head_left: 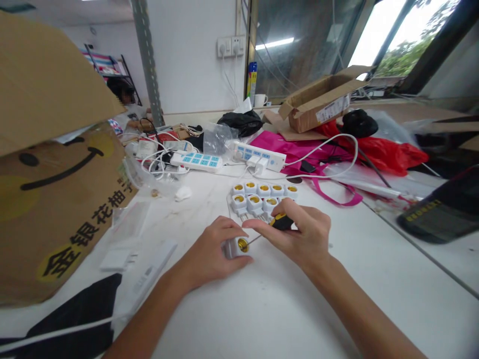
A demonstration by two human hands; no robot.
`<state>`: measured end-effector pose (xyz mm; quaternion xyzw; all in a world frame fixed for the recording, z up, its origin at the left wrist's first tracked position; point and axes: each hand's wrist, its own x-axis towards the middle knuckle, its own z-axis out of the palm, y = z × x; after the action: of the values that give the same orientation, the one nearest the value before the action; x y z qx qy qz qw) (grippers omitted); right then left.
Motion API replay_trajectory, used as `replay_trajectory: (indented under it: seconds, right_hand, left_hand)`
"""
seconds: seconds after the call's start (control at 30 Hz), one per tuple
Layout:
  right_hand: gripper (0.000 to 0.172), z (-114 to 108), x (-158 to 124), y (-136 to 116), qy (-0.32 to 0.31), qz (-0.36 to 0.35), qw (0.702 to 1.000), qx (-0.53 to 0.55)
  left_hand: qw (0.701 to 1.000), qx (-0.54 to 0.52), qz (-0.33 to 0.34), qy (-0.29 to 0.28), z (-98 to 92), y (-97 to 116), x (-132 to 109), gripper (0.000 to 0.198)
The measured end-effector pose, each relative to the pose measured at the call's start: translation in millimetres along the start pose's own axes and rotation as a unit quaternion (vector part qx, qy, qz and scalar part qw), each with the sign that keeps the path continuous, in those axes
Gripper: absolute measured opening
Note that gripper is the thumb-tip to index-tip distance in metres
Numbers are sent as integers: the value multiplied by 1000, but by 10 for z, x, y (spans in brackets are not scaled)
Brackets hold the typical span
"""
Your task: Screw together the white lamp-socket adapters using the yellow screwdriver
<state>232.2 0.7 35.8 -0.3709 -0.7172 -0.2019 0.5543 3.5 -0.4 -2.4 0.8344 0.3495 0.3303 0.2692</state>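
My left hand [211, 252] is closed around a white lamp-socket adapter [238, 246] with a brass-ringed opening that faces right. My right hand [299, 232] grips a screwdriver with a black-and-yellow handle [281, 221]. Its thin shaft points left and its tip sits at the socket's opening. Just beyond my hands, several identical white sockets [262, 195] with brass rings stand in two rows on the white table [262, 309].
A large cardboard box [48, 199] with a smiley face fills the left. Two white power strips [196, 160] [262, 155] with cables lie behind the sockets. Pink bag [295, 149], red bag [389, 152], an open carton [322, 102] and a dark device [437, 214] crowd the right. Another person sits far left.
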Motion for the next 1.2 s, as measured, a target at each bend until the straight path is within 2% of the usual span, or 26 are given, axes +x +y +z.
replay_trajectory:
  seconds: [0.17, 0.27, 0.37, 0.47, 0.6, 0.63, 0.7, 0.8, 0.9, 1.03, 1.2]
  right_hand:
    - [67, -11, 33, -19, 30, 24, 999, -23]
    - [69, -20, 68, -7, 75, 98, 992, -34]
    - [68, -68, 121, 37, 105, 172, 979, -25]
    - [67, -114, 165, 107, 117, 275, 954, 17]
    - [61, -106, 182, 290, 124, 410, 899, 95]
    - [58, -100, 173, 357, 114, 422, 892, 115]
    - [56, -112, 123, 506, 72, 415, 897, 136]
    - [59, -235, -76, 712, -52, 398, 906, 134]
    - [66, -479, -406, 830, -150, 392, 903, 89]
    - [51, -820, -796, 860, -206, 366, 907, 36]
    - [40, -999, -890, 825, -232, 361, 902, 41]
  left_hand:
    - [994, 40, 86, 59, 38, -49, 2, 45]
    - [988, 55, 114, 93, 59, -62, 7, 43]
    - [988, 60, 101, 101, 61, -43, 16, 42]
    - [990, 53, 82, 100, 49, -14, 24, 39]
    - [993, 14, 63, 94, 64, 33, 22, 36]
    - [994, 0, 60, 88, 81, 50, 18, 36]
    - [996, -30, 52, 70, 130, 93, 7, 37]
    - [996, -75, 37, 33, 226, 166, -12, 39]
    - [994, -102, 33, 0, 314, 219, -28, 41]
    - [994, -95, 39, -34, 379, 228, -50, 41]
    - [996, -65, 43, -47, 394, 199, -74, 40]
